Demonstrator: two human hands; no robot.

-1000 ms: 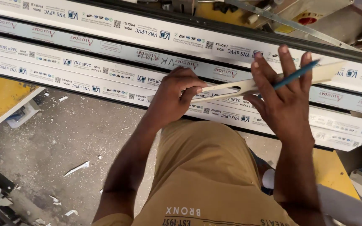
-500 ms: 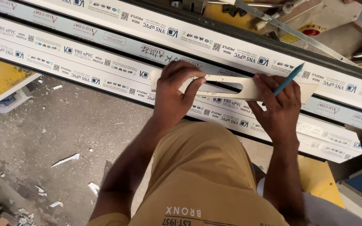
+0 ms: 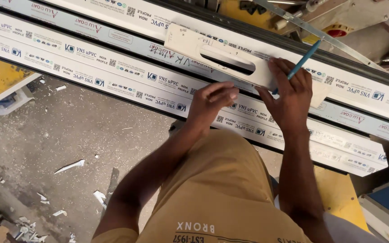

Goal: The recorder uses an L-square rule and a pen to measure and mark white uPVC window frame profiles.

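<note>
My right hand grips a blue pencil and presses the slotted white template on the profile; my left hand, loosely curled and empty, rests at the near edge

Window-frame workshop: long white plastic profiles, offcut scraps on concrete floor.
</note>
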